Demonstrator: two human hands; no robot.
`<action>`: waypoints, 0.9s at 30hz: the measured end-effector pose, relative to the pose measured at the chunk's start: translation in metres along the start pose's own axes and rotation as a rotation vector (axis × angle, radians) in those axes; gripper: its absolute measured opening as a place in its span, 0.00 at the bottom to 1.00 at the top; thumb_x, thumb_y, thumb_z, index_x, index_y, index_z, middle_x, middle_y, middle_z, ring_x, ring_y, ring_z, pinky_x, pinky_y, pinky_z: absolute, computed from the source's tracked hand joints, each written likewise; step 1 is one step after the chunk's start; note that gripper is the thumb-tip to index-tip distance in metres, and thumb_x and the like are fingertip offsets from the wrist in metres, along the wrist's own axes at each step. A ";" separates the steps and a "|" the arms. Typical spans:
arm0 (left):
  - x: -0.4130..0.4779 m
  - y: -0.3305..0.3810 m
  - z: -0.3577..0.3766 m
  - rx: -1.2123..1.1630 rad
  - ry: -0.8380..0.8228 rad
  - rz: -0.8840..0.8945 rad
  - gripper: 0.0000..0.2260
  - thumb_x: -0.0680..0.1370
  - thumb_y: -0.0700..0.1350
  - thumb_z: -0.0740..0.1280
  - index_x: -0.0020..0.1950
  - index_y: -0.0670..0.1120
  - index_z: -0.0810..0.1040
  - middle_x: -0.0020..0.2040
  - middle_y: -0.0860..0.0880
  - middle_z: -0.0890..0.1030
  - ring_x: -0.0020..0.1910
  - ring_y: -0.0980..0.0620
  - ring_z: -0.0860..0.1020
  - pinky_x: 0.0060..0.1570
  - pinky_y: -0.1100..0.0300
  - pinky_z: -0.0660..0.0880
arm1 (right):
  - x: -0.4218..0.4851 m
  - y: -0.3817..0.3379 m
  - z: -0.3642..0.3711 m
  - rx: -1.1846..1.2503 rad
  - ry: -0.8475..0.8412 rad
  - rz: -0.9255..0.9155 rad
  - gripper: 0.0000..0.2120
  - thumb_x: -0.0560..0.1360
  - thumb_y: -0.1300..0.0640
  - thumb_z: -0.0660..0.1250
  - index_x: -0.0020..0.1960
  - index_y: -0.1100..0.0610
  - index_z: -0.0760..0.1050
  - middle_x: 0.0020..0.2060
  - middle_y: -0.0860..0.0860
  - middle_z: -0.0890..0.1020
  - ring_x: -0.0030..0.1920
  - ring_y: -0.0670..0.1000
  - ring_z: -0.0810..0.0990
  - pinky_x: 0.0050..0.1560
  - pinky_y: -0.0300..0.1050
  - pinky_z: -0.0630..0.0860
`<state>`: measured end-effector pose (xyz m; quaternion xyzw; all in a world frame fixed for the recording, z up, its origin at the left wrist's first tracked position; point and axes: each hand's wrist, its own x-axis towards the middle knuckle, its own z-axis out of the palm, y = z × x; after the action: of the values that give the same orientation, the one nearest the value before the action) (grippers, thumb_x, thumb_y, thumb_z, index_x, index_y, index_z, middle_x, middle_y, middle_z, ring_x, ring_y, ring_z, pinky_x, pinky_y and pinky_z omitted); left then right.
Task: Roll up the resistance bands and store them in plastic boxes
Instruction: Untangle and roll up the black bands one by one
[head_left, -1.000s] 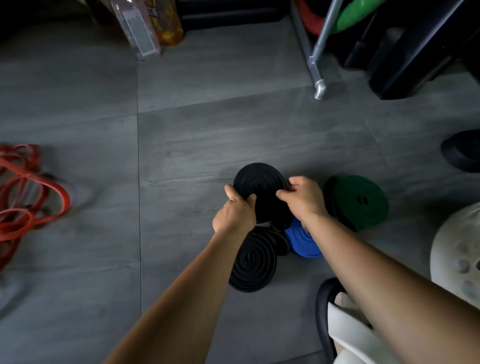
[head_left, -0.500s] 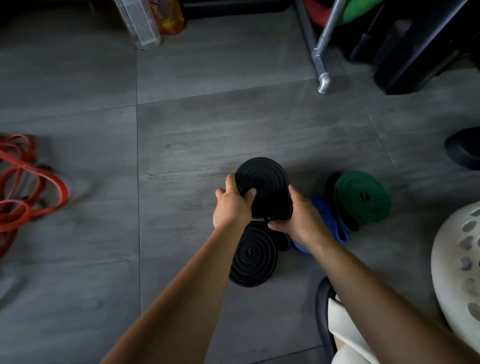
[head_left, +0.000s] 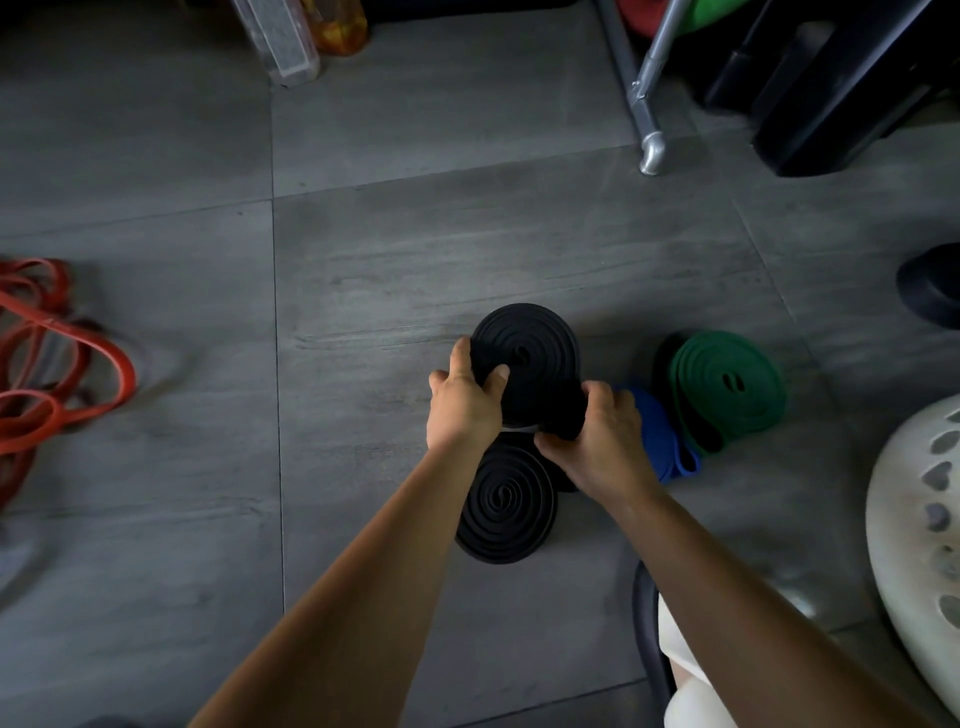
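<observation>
At left, we note red bands (head_left: 52, 374) lying unrolled on the floor (head_left: 363, 260). Centrally, our left hand (head_left: 462, 410) clamps the black roll (head_left: 530, 358), thumb across its face, evidently to stop the coil springing open, while our right hand (head_left: 602, 441) grips its lower edge. A finished black roll (head_left: 506, 499) lies beneath. To the right, a blue roll (head_left: 660, 441) and a green roll (head_left: 727, 389) are grouped together.

Under me the grey tiled floor (head_left: 363, 260) carries a rolled black band (head_left: 506, 504), a blue band (head_left: 665, 447) just beside it, and a rolled green band (head_left: 727, 387) further right. To my far left sprawl loose red bands (head_left: 52, 364); a metal leg (head_left: 652, 150) stands beyond.
</observation>
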<state>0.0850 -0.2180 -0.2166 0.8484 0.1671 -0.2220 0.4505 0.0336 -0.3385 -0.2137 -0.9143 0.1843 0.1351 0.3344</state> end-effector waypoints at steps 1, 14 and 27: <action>0.000 0.000 0.000 -0.005 0.002 -0.005 0.25 0.80 0.51 0.59 0.75 0.52 0.54 0.66 0.41 0.63 0.61 0.41 0.70 0.56 0.52 0.69 | -0.001 0.000 0.000 0.007 0.001 -0.001 0.29 0.70 0.55 0.71 0.66 0.62 0.64 0.60 0.60 0.67 0.59 0.59 0.69 0.54 0.46 0.68; 0.001 0.010 0.000 -0.006 0.048 -0.023 0.22 0.77 0.46 0.65 0.69 0.45 0.63 0.64 0.42 0.63 0.62 0.40 0.69 0.58 0.50 0.70 | 0.001 -0.003 0.004 0.087 0.049 -0.031 0.16 0.74 0.60 0.65 0.60 0.64 0.68 0.58 0.59 0.70 0.43 0.52 0.72 0.42 0.40 0.65; 0.000 0.002 -0.003 -0.036 0.051 -0.035 0.28 0.77 0.50 0.65 0.73 0.53 0.57 0.66 0.43 0.60 0.63 0.41 0.69 0.59 0.50 0.70 | 0.005 0.009 -0.001 0.158 -0.020 0.057 0.32 0.68 0.52 0.74 0.65 0.64 0.66 0.62 0.62 0.66 0.59 0.59 0.68 0.51 0.43 0.69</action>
<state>0.0863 -0.2170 -0.2139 0.8424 0.1972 -0.2050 0.4576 0.0347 -0.3463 -0.2199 -0.8781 0.2167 0.1389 0.4033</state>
